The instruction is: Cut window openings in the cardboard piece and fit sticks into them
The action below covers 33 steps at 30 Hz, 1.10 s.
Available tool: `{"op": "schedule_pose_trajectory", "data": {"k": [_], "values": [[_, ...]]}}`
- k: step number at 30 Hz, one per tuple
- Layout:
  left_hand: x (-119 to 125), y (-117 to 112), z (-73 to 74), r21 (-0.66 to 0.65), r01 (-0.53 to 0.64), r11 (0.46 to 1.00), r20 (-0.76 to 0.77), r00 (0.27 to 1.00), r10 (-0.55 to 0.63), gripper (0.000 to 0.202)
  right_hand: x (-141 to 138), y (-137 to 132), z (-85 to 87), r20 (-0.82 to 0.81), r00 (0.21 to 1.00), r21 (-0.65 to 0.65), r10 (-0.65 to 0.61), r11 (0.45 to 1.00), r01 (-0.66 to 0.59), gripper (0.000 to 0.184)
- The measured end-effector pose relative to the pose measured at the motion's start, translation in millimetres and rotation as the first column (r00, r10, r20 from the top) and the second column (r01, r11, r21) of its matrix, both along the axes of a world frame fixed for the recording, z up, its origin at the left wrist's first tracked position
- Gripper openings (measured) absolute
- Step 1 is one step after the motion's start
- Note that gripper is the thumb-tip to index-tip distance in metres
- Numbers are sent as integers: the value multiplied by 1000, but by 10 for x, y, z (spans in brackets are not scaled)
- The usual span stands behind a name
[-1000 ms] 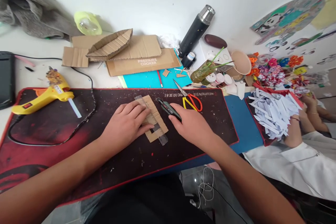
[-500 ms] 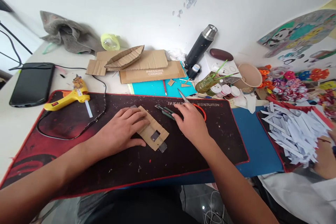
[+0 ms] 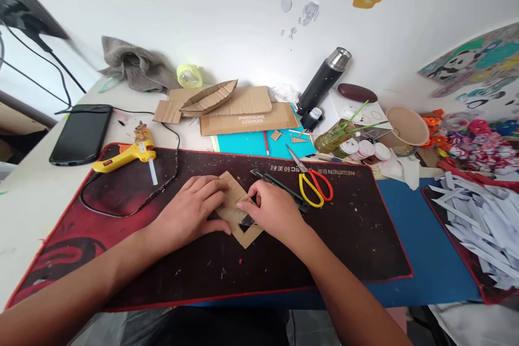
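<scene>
The green cutter (image 3: 292,193), held in the right hand a second ago, has been set down on the dark mat (image 3: 344,243) and now lies just beyond that hand, its tail end close to the scissors (image 3: 305,171). The right hand (image 3: 275,211) has been brought over to the small cardboard piece (image 3: 245,239), where thumb and forefinger appear to be pinching the clear ruler (image 3: 236,211), though most of it is lost against the board and under the fingers. Cutting is thus judged to be paused while ruler and board are adjusted. The piece, with a small dark window in it, is placed on the mat toward the near edge of the desk (image 3: 28,200), slanted to that edge; its left side is steadied by the left hand (image 3: 198,205), laid flat with the fingers slightly spread. As for lettering, "PRESSURE COOKER" can be read in white on the cardboard strip (image 3: 279,118) toward the desk's far edge, and "NEWMEN" can be made out along the mat's far border, near its right corner; the Chinese characters beside it are too small to be read surely.
</scene>
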<state>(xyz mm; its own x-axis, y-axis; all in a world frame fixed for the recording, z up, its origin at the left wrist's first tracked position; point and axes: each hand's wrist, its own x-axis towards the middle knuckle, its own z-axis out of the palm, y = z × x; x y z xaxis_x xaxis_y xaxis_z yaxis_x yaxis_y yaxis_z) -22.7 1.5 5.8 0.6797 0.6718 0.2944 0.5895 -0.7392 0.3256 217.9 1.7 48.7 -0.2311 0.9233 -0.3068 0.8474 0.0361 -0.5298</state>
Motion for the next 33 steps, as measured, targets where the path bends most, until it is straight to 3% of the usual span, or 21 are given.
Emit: {"op": "schedule_pose_trajectory", "data": {"k": [3, 6, 11, 14, 17, 22, 24, 28, 30, 33], "values": [[-19, -9, 5, 25, -28, 999, 33, 999, 27, 46, 38, 41, -32, -226, 969, -114, -99, 991, 74, 26], [-80, 72, -1, -9, -111, 994, 86, 990, 112, 39, 61, 97, -47, -441, 882, -136, -169, 983, 120, 27], [-177, 421, 8, 1, -424, 905, 56, 904, 424, 45, 125, 309, -78, -732, 616, -124, -292, 945, 301, 36], [-117, 612, 90, 54, -485, 873, 48, 874, 483, 40, 168, 443, -79, -801, 502, -162, -325, 926, 341, 39], [21, 688, 226, 50, -491, 869, 157, 864, 479, 34, 161, 538, -35, -819, 480, -166, -314, 931, 326, 40], [210, 658, 370, -326, -309, 894, 365, 831, 420, 50, 42, 619, 20, -858, 457, -86, -235, 943, 322, 37], [248, 655, 336, -376, -286, 882, 385, 817, 429, 51, 19, 618, 1, -858, 471, -11, -202, 926, 378, 36], [309, 659, 200, -230, -329, 916, 298, 872, 388, 45, 89, 573, -79, -806, 558, 116, -198, 871, 478, 35], [336, 647, 167, -171, -313, 934, 260, 900, 349, 43, 149, 551, -115, -819, 538, 111, -201, 864, 492, 34], [357, 621, 175, -134, -288, 948, 249, 916, 314, 43, 209, 533, -135, -866, 459, 23, -200, 900, 435, 34]]}}
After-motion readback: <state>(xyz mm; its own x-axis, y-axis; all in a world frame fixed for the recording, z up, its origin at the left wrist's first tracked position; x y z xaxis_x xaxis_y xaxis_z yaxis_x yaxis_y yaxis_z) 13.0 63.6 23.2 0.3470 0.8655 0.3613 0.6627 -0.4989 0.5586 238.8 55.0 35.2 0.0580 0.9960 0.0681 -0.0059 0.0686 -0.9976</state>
